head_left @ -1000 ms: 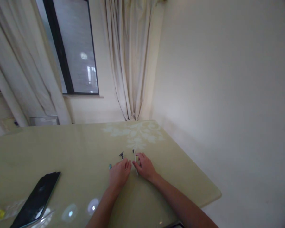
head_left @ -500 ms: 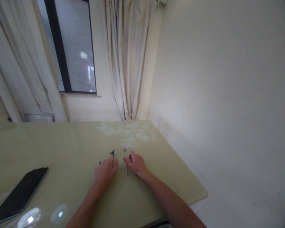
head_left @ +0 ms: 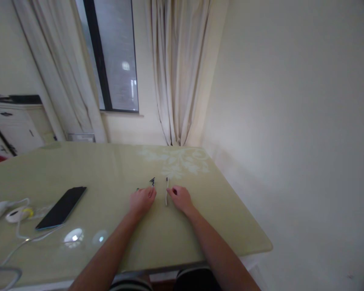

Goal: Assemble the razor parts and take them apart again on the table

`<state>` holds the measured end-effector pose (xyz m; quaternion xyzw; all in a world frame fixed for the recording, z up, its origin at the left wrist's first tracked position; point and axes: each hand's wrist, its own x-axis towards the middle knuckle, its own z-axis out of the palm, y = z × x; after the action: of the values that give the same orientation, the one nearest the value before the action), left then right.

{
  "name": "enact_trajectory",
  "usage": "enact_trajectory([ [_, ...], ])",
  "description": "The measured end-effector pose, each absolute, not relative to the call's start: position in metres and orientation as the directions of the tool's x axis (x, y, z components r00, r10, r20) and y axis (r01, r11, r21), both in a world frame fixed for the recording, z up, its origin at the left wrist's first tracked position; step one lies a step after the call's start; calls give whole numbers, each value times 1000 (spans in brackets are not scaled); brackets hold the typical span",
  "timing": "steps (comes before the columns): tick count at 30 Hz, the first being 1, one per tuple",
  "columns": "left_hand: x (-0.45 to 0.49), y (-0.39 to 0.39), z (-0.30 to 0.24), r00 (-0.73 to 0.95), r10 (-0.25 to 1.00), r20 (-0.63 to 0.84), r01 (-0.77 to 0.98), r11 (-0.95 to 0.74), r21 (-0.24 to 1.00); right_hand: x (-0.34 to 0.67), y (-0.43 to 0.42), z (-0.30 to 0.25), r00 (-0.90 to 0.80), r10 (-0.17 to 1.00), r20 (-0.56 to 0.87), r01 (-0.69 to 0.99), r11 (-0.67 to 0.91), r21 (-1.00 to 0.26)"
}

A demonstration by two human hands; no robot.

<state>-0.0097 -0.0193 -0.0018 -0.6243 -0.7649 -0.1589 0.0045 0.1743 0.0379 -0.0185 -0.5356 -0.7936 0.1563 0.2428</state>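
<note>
My left hand rests on the table with its fingers curled around the handle of what looks like a razor. The razor's dark, T-shaped head sticks out past the fingertips, and a small dark tip shows at the hand's far left side. To the right, a slim white toothbrush with a dark-bristled head points away from me. My right hand is closed beside it, thumb and finger pinching its middle. Most of the razor's handle is hidden by my left hand.
The pale green glossy table meets a wall on the right. A black tablet-like slab lies on the left, near white cables and a white rounded device. Behind stand curtains, a window and a white cabinet.
My view has turned left and tilted down, bringing in the cabinet, cables and my legs. Both hands stay at the same two items, and the toothbrush leans slightly differently.
</note>
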Motion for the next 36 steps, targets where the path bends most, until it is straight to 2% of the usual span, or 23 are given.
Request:
enact_trajectory([
  [8, -11, -19, -2, -257, 950, 175, 947, 212, 241, 174, 38, -19, -374, 901, 221, 769, 434, -469],
  [15, -16, -18, -2, -315, 933, 175, 927, 263, 267, 175, 35, -17, -383, 899, 214, 755, 438, -488],
  [23, -19, -19, -1, -316, 942, 116, 921, 274, 278, 174, 33, -13, -255, 945, 203, 785, 325, -527],
  [28, -20, -20, 0, -305, 947, 101, 934, 278, 223, 175, 36, -15, -202, 956, 212, 766, 289, -574],
  [33, -20, -22, 0, -298, 952, 65, 940, 281, 194, 175, 35, -15, -259, 943, 208, 736, 332, -590],
  [36, -19, -22, 0, -297, 952, 70, 947, 284, 153, 174, 30, -13, -341, 914, 219, 728, 404, -554],
])
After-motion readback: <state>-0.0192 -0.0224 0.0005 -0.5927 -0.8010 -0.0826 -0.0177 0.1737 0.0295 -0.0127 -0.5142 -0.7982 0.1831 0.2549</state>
